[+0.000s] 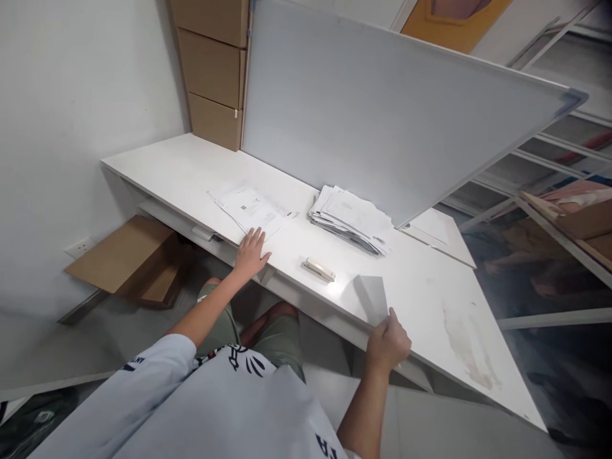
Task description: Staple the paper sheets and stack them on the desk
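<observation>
My left hand (251,254) lies flat with spread fingers at the front edge of the white desk (167,166). Its fingertips reach the near edge of some printed papers (253,207). A pale grey-white piece of paper (375,294) is pinched in my right hand (389,341), held upright or tilted just over the desk's front edge. Between the two hands lies a cream-coloured stapler (319,269), touched by neither. Behind it, a thick, uneven stack of papers (351,217) rests on the desk.
A large whiteboard (382,108) stands along the back of the desk. Cardboard boxes (210,76) are stacked at the back left. An open cardboard box (129,258) sits under the desk's left side. Shelving (549,242) stands at the right, and a brownish stain marks the desk's right part.
</observation>
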{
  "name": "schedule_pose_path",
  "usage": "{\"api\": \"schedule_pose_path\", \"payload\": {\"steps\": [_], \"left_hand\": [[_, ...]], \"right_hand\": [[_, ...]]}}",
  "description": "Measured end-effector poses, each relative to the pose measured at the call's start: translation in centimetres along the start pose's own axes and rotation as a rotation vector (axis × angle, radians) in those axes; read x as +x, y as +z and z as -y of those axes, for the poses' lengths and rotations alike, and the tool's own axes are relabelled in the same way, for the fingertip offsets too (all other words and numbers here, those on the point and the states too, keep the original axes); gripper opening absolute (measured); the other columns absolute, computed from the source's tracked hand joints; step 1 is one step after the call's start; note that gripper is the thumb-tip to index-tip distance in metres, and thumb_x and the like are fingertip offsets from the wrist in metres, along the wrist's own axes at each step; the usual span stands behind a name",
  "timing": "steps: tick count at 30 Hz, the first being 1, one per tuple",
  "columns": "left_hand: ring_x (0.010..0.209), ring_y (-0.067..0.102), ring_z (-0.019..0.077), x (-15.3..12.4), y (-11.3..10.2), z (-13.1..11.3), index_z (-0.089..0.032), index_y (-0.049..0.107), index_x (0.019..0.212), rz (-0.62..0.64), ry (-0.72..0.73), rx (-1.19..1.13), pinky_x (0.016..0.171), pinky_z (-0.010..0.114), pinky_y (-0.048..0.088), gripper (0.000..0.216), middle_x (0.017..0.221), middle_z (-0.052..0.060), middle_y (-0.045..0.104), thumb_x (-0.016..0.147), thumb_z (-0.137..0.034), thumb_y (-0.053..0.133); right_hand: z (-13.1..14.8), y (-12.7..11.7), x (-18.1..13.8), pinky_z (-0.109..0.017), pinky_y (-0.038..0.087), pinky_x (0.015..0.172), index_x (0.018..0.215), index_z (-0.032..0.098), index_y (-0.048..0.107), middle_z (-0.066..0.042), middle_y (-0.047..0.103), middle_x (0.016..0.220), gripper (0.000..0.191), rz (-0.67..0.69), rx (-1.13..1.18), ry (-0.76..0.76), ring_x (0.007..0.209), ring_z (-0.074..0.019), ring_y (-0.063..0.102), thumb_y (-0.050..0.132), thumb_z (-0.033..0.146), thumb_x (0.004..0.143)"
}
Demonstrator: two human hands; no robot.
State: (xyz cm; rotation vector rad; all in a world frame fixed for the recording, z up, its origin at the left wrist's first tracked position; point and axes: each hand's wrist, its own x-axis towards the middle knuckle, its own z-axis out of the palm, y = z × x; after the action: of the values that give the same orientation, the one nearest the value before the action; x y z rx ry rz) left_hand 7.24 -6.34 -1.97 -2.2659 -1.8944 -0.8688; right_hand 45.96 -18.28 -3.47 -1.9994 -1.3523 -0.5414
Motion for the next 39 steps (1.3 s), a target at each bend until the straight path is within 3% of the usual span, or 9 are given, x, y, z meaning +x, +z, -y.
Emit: {"api": "schedule_pose_path", "payload": {"steps": [4,10,15,21,25,28,31,34,39], "left_hand": [[0.115,0.052,0.0331,1.6,-0.2,0.3,-0.014,0.066,0.115,0.156,0.048,0.027,0.095,0.046,0.040,0.031,0.119,0.018,0.062,0.094,-0.029,0.049],[0.103,0.056,0.0292,1.7,-0.5,0.2,-0.015,0.067,0.102,0.194,0.198,0.007,0.088,0.043,0.042,0.027,0.104,0.016,0.063,0.096,-0.023,0.042],[0.126,0.046,0.0336,-0.2,-0.6,-0.5,-0.016,0.060,0.126,0.055,0.097,-0.036,0.109,0.049,0.030,0.044,0.133,0.017,0.057,0.090,-0.041,0.058],[0.117,0.051,0.0301,-4.6,-1.0,-3.9,-0.019,0.061,0.124,0.154,0.212,-0.095,0.102,0.047,0.037,0.036,0.126,0.013,0.061,0.089,-0.026,0.058],[0.116,0.051,0.0278,-7.3,-0.5,-4.8,-0.022,0.061,0.118,0.037,0.138,-0.264,0.100,0.046,0.039,0.031,0.124,0.011,0.061,0.088,-0.017,0.054],[0.108,0.056,0.0260,-8.2,0.4,-3.9,-0.021,0.060,0.104,-0.176,-0.318,-0.556,0.096,0.044,0.044,0.018,0.110,0.011,0.062,0.086,-0.022,0.056],[0.090,0.061,0.0209,-7.5,0.9,-2.6,-0.022,0.056,0.099,-0.157,-0.699,-1.064,0.081,0.036,0.050,0.023,0.096,0.007,0.063,0.087,-0.041,0.056],[0.074,0.061,0.0173,-5.8,0.7,-1.9,-0.021,0.056,0.087,-0.025,-0.759,-1.342,0.065,0.029,0.048,0.041,0.083,0.004,0.063,0.081,-0.061,0.056],[0.059,0.055,0.0137,-3.8,0.6,-2.1,-0.020,0.052,0.068,-0.016,-0.776,-1.343,0.057,0.026,0.044,0.054,0.064,0.001,0.058,0.064,-0.071,0.069]], "right_hand": [[1.6,0.7,0.9,-0.040,0.047,0.070,0.121,0.005,0.070,-0.019,0.072,0.080,0.051,-0.031,0.057,0.051,0.070,-0.0270,0.065,0.034,0.032,0.096],[6.2,-1.8,2.5,-0.045,0.054,0.081,0.141,0.011,0.055,-0.024,0.069,0.114,0.059,-0.415,0.292,0.274,0.098,-0.0335,0.068,0.035,0.048,0.099],[10.5,-2.9,3.6,-0.052,0.051,0.085,0.140,0.013,0.054,-0.024,0.070,0.104,0.055,-0.514,0.369,-0.015,0.096,-0.0339,0.067,0.035,0.045,0.100],[19.0,0.2,4.8,-0.038,0.045,0.088,0.126,0.016,0.063,-0.013,0.074,0.092,0.037,-0.274,0.420,-0.672,0.083,-0.0199,0.068,0.038,0.021,0.100],[24.9,2.7,4.5,-0.033,0.040,0.089,0.128,0.016,0.062,-0.010,0.074,0.093,0.042,0.139,0.372,-0.911,0.089,-0.0171,0.066,0.033,0.011,0.099],[27.2,3.8,3.0,-0.034,0.043,0.089,0.134,0.013,0.059,-0.013,0.074,0.097,0.044,0.484,0.303,-0.918,0.092,-0.0212,0.065,0.037,0.009,0.096],[27.5,4.6,1.3,-0.035,0.047,0.091,0.134,0.016,0.058,-0.015,0.070,0.120,0.046,0.719,0.322,-0.852,0.105,-0.0238,0.064,0.042,0.008,0.092],[26.8,5.2,-0.2,-0.039,0.044,0.105,0.135,0.019,0.057,-0.011,0.057,0.143,0.051,0.765,0.482,-0.777,0.128,-0.0232,0.054,0.042,0.007,0.088],[25.2,4.8,-2.1,-0.051,0.034,0.113,0.130,0.011,0.060,-0.017,0.055,0.143,0.041,0.699,0.599,-0.518,0.137,-0.0291,0.046,0.041,0.017,0.094]]}}
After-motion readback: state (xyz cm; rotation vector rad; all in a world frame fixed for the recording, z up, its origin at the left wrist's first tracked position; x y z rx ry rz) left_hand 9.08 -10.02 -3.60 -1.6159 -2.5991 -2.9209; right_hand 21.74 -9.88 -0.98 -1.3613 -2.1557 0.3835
